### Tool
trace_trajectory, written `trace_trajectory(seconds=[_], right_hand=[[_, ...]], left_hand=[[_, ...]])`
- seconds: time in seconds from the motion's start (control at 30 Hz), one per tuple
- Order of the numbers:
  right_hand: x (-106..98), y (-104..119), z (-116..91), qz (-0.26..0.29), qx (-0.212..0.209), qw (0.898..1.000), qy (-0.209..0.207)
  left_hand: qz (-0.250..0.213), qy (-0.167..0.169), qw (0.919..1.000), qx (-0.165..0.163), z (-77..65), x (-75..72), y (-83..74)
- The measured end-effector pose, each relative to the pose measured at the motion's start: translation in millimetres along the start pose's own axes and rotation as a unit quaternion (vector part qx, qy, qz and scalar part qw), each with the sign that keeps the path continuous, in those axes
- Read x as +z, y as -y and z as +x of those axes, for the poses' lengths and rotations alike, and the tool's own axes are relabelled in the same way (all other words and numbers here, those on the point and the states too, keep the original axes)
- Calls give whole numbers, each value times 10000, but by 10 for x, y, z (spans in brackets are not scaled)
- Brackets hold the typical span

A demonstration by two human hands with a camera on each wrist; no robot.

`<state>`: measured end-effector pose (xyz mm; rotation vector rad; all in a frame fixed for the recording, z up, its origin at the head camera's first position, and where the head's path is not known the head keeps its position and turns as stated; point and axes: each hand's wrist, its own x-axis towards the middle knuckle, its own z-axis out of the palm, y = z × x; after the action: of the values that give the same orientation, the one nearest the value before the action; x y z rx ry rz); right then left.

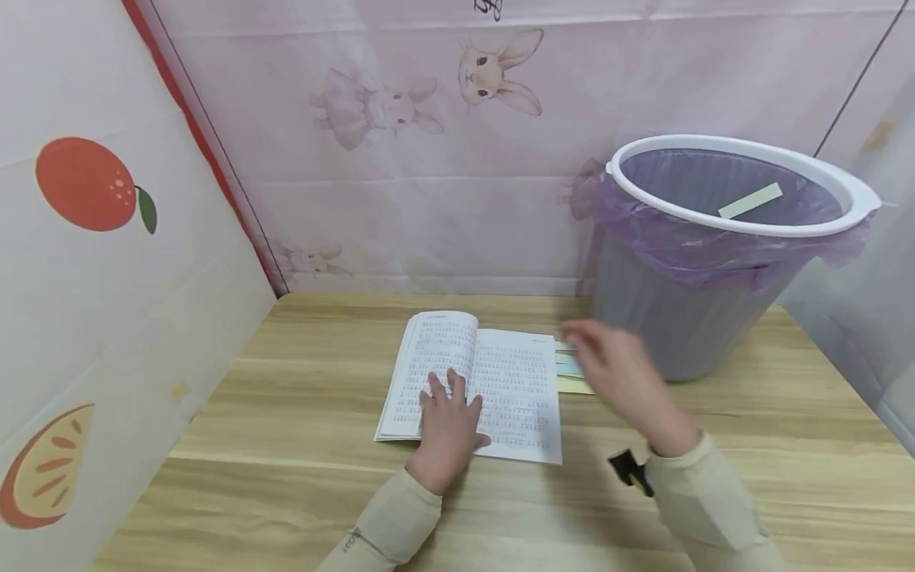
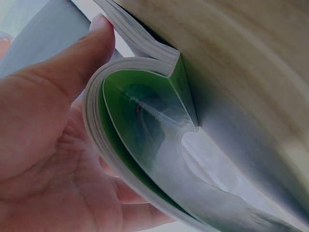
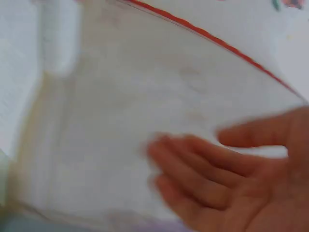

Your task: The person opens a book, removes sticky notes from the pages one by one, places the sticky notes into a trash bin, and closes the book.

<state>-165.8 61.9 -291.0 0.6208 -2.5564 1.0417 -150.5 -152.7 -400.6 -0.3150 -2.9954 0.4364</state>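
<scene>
An open book with printed pages lies on the wooden table. My left hand rests on its lower middle with spread fingers. Seen from the left wrist, the book's green cover bends in a curve beside the palm. Pale green, blue and yellow paper strips stick out past the right page edge. Just above and right of these strips is my right hand, blurred. In the right wrist view its fingers are loosely bent, with nothing visible between them and the thumb.
A grey bin with a white rim and purple liner stands at the back right. A pale green strip shows inside its opening. Printed cloth walls border the table behind and at the left.
</scene>
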Motion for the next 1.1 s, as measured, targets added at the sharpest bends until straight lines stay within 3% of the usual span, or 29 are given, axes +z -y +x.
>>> trace_trajectory(seconds=[0.07,0.13,0.3,0.4,0.53,0.77,1.1], right_hand=[[215,-57,-2,-239,446,9927,1098],[417,-118,-2,-455,800,9790,1822],[781,-271,-54,-733,1473,9526,2560],[896,-320,-76,-699,1559,9486,2662],[954,-331,-86,-672,1558,9534,2497],[968,-342,-81,-947,1868,9506,2293],[925,-311,-78,-581,2304,9510,1977]], left_hand=[[-7,10,10000,0,3,-10,1],[-5,-22,10000,9,2,-13,6],[23,-107,9999,68,-17,1,-12],[98,-193,9997,69,-21,-3,-9],[118,-234,9996,37,-18,-30,1],[118,-229,9997,9,-20,-44,4],[126,-304,9995,-18,-25,-39,-5]])
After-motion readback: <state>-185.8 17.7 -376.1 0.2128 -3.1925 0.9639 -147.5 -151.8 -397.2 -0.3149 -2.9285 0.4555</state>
